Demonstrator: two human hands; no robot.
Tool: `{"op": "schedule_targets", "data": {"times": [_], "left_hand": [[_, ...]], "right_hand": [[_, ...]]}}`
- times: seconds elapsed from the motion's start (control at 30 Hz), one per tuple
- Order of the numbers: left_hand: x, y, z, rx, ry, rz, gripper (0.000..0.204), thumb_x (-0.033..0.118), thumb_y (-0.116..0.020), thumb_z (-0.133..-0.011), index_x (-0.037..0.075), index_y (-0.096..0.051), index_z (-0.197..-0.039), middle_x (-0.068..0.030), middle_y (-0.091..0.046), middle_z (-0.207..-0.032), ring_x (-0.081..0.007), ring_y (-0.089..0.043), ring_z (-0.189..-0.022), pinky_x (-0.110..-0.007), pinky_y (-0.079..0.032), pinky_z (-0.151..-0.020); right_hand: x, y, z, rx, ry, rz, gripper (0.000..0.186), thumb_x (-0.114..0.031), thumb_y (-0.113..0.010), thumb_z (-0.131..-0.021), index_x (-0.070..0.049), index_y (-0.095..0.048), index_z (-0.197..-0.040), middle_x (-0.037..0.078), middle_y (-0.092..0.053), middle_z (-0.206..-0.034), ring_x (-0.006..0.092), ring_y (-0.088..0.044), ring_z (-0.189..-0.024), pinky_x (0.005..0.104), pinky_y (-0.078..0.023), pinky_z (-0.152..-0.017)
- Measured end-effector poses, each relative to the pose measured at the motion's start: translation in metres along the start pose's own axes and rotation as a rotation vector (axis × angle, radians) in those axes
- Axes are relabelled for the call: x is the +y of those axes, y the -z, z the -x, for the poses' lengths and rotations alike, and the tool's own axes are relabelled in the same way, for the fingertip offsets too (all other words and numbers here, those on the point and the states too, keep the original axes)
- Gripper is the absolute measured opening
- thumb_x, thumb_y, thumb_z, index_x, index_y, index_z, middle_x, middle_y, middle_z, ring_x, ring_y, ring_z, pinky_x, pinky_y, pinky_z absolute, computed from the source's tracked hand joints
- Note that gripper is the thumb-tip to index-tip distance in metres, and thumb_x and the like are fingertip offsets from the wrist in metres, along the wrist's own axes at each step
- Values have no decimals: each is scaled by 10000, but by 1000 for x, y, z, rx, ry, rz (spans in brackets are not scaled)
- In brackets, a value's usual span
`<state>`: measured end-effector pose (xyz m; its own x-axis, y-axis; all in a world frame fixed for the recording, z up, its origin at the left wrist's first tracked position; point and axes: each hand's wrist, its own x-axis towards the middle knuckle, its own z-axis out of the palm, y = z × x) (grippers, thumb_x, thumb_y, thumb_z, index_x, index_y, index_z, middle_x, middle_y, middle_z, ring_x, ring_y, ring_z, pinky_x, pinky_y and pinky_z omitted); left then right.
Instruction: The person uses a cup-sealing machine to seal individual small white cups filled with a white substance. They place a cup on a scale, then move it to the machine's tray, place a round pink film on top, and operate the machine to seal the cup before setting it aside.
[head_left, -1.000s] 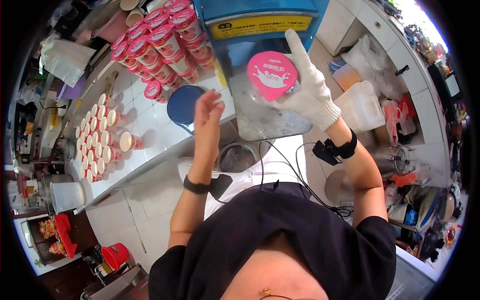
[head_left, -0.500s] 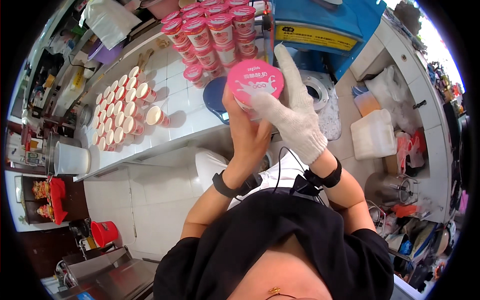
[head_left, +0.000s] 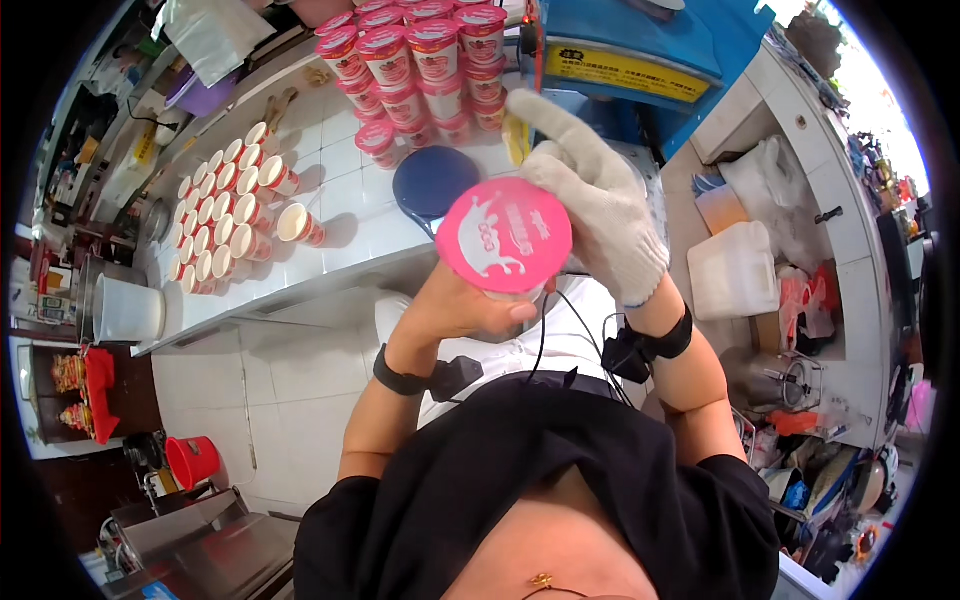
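Note:
My left hand [head_left: 455,300], bare, wraps around a sealed paper cup [head_left: 505,235] with a flat pink lid bearing white print. The cup is tilted so its lid faces up at me. Just right of the cup is my right hand [head_left: 600,200] in a white knit glove. Its index finger stretches out and away from the thumb, with nothing held. The glove's edge overlaps the lid's right side, so contact there is hard to judge. Behind the cup a dark blue round plate [head_left: 430,180] lies on the tiled counter. A yellow strip [head_left: 517,138] shows beside the glove.
Stacked pink-lidded cups [head_left: 410,75] stand at the counter's back. Many open paper cups [head_left: 225,215] sit left, one open cup [head_left: 298,225] slightly apart. A blue machine [head_left: 630,50] is at back right. A white jug [head_left: 733,270] stands right; a red bucket [head_left: 193,461] lower left.
My left hand has brought the cup nearer my body, and its lid has turned. My right hand has slid off the lid's top to its right side.

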<state>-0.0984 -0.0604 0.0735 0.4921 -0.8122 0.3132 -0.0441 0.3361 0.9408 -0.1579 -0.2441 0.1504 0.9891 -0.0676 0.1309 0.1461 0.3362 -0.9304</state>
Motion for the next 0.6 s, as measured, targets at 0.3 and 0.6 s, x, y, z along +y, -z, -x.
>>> {"op": "schedule_targets", "data": {"times": [0.3,0.6], "left_hand": [[11,-8,-8,75,65,-267,759,184,-885,-760,26,-544,-1419,-127,-673,-1313,-238,-635,-1224,-385,-482,-1070],[-10,-2,-4,-334,-229,-238,749,201,-888,-759,51,-568,-1420,-99,-665,-1343,-209,-603,-1239,-372,-470,-1084]], "right_hand": [[-26,-14,10,-190,903,1220,362,-327,-778,-848,-60,-700,-1080,117,-699,-1052,341,-676,-932,423,-542,-810],[-37,-32,2,-1001,826,922,412,-407,-874,-742,-91,-611,-722,64,-556,-730,325,-598,-721,418,-500,-659]]}}
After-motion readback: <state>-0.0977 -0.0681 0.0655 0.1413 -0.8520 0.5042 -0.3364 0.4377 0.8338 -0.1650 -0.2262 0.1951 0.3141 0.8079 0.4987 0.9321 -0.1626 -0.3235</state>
